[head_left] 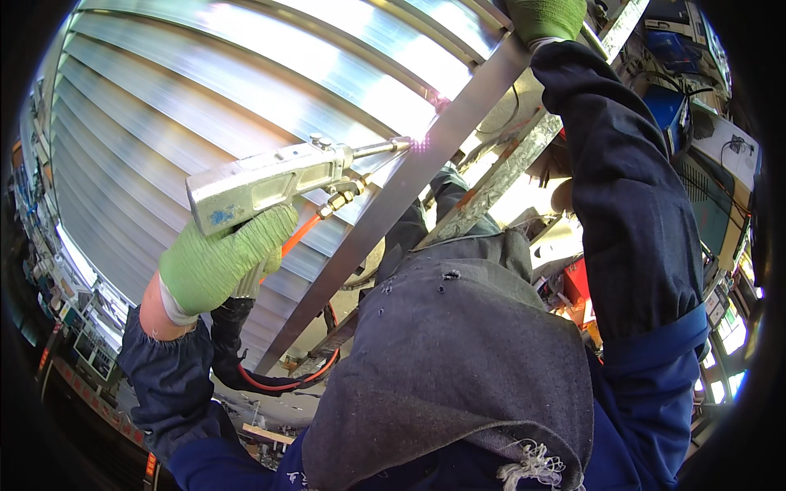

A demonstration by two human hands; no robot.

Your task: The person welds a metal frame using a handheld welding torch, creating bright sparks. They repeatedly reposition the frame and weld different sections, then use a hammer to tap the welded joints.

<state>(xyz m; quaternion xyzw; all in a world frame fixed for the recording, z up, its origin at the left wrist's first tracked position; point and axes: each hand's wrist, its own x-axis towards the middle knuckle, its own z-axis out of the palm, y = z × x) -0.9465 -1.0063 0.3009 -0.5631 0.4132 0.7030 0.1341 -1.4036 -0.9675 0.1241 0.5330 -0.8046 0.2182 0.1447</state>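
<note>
My left hand (214, 266), in a green glove, is closed round the grip of a silver handheld laser welding gun (274, 173). The gun's narrow nozzle points right and almost meets, or meets, the flat metal edge bar (385, 196) of a large slatted metal panel (205, 90). Pink-white light glows at the nozzle's tip. An orange hose (301, 236) runs from the gun's brass fitting down past my glove. At the top right, my right hand (547, 18), also green-gloved, is over the far end of the edge bar; the picture's rim cuts off its fingers.
A dark cable with a red line (282, 383) loops below the panel. Worn steel support bars (499, 184) run beside the edge bar. My dark apron (458, 352) fills the near middle. Blue and white equipment (720, 135) stands at the right.
</note>
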